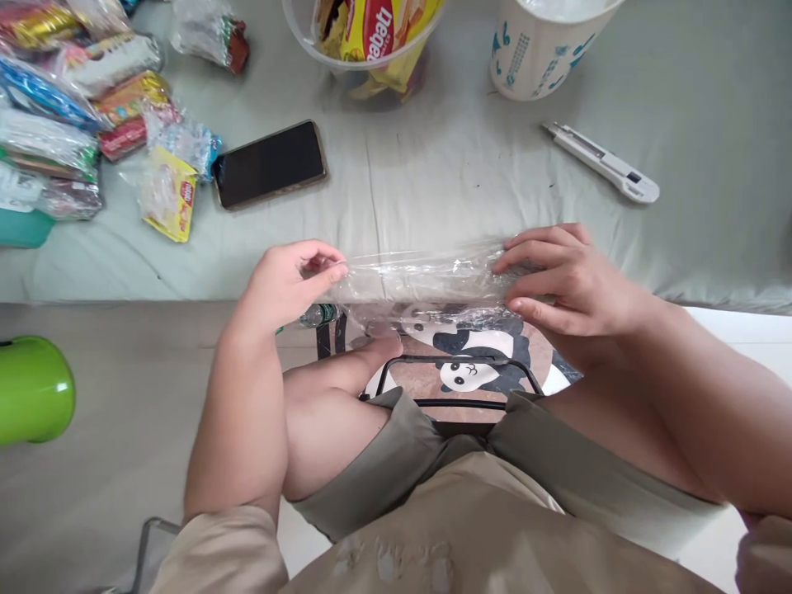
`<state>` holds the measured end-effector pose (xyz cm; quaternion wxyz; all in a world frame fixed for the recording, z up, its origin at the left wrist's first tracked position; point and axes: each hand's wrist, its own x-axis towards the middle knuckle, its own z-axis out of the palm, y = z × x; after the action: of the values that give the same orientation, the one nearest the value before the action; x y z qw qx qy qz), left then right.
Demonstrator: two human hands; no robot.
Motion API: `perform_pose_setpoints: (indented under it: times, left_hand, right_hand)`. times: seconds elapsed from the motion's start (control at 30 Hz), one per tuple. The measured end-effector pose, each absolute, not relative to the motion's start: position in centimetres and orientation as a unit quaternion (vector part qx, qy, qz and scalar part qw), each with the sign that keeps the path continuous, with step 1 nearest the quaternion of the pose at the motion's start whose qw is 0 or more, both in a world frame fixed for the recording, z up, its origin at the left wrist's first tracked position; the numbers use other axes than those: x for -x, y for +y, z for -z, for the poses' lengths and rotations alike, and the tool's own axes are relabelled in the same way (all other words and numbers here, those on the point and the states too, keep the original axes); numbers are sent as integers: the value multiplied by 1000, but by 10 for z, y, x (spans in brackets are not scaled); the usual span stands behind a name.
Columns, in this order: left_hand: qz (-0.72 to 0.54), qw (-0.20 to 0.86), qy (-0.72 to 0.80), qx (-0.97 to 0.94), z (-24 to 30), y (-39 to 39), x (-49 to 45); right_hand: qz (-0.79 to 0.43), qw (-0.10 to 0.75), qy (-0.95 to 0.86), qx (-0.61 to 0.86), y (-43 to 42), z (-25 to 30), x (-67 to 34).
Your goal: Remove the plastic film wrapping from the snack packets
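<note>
A sheet of clear plastic film stretches between my hands over the front edge of the cloth-covered surface, its lower part hanging down. The thumb and fingers of my left hand pinch its left end. At the right end, my right hand holds the film with bent, slightly spread fingers; its exact grip is partly lost in the folds. Beyond my right hand lies a white utility knife, its tip pointing to the upper left. A dark-screened phone rests beyond my left hand.
Packaged snacks are heaped at the far left. A clear tub with yellow packets stands at the back, beside a white paper bucket. Below are a green bin, a bottle and a panda-print stool with a black frame.
</note>
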<state>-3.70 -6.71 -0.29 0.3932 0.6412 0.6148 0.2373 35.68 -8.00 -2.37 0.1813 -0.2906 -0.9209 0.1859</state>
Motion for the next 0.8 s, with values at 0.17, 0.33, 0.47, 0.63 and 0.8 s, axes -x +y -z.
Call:
perform_pose_setpoints:
  times: [0.17, 0.33, 0.47, 0.63, 0.8]
  left_hand:
    - [-378, 539, 575, -486, 3, -62, 29]
    - [-385, 542, 598, -448, 20, -47, 17]
    - [-413, 499, 544, -533, 41, -26, 11]
    - [-409, 511, 486, -580, 18, -28, -7]
    - [-406, 505, 477, -594, -21, -38, -23]
  right_hand:
    - [-185, 183, -921, 288, -81, 23, -354]
    - [-201, 264, -881, 337, -79, 16, -352]
    - [-161, 387, -798, 433, -64, 11, -346]
    - [-352, 321, -777, 411, -32, 11, -313]
    - [-611, 176, -720, 279, -17, -3, -281]
